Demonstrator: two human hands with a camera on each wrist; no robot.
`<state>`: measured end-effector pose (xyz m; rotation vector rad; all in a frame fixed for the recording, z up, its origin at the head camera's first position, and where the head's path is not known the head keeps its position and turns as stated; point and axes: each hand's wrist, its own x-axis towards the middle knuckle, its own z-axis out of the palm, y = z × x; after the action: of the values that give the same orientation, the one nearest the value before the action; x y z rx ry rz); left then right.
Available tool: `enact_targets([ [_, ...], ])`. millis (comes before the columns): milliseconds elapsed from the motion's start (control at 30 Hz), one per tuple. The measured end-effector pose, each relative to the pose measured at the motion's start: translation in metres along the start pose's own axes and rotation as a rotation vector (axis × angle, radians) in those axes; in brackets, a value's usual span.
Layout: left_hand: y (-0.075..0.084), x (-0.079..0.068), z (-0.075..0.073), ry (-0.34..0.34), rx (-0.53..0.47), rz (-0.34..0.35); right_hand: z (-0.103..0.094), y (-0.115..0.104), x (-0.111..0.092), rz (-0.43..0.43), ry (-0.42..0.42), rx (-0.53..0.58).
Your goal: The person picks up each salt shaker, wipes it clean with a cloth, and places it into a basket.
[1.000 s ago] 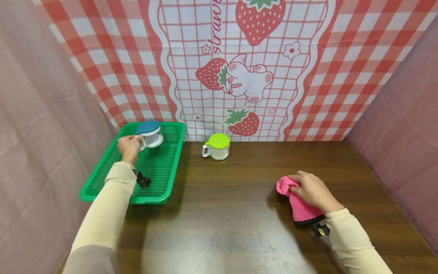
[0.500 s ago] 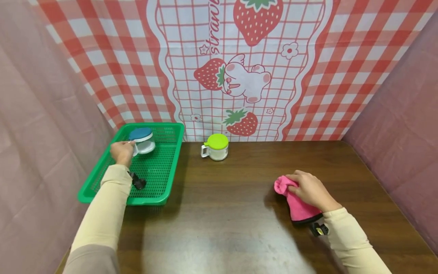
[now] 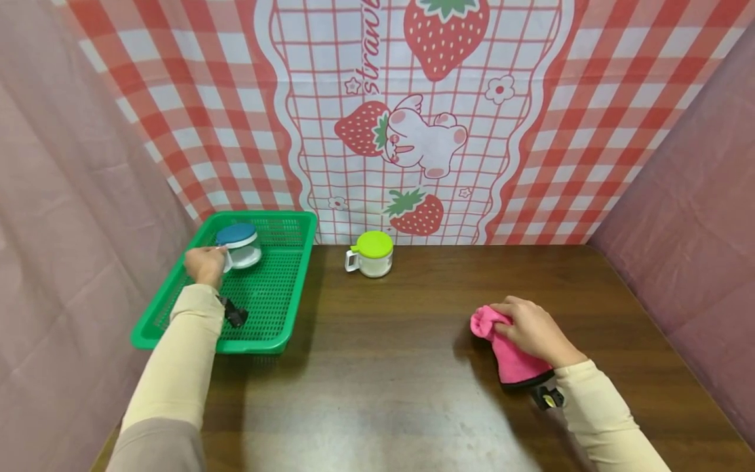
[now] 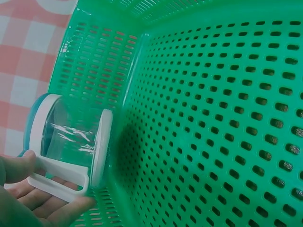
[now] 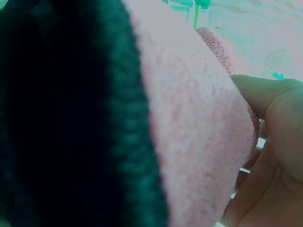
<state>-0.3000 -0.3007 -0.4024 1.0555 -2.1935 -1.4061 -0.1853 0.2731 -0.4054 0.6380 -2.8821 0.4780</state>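
Observation:
A clear jar (image 3: 243, 254) with a blue lid and a white handle is in the back left part of the green basket (image 3: 297, 288). My left hand (image 3: 204, 265) grips its handle; in the left wrist view the thumb lies on the handle (image 4: 61, 177) and the fingers curl beneath it. Whether the jar's base touches the basket floor I cannot tell. Over the right part of the table, my right hand (image 3: 537, 331) holds a bunched pink cloth (image 3: 516, 360) with a black edge. That cloth (image 5: 194, 118) fills much of the right wrist view, the thumb against it.
A similar jar (image 3: 375, 255) with a lime-green lid and white handle stands at the back of the brown wooden table (image 3: 377, 367), right of the basket. A red checked strawberry curtain (image 3: 413, 131) hangs behind, and pink cloth (image 3: 696, 216) closes off the sides.
My left hand has moved left, towards me and down with the blue-lidded jar, deeper into the basket. The right hand and the pink cloth have hardly moved.

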Motion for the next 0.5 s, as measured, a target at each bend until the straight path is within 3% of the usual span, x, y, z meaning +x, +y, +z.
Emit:
enact_targets([
  [500, -0.0044, 0.0042, 0.0038, 0.016, -0.008, -0.025, 0.0013, -0.0013, -0.0031, 0.011, -0.008, 0.001],
])
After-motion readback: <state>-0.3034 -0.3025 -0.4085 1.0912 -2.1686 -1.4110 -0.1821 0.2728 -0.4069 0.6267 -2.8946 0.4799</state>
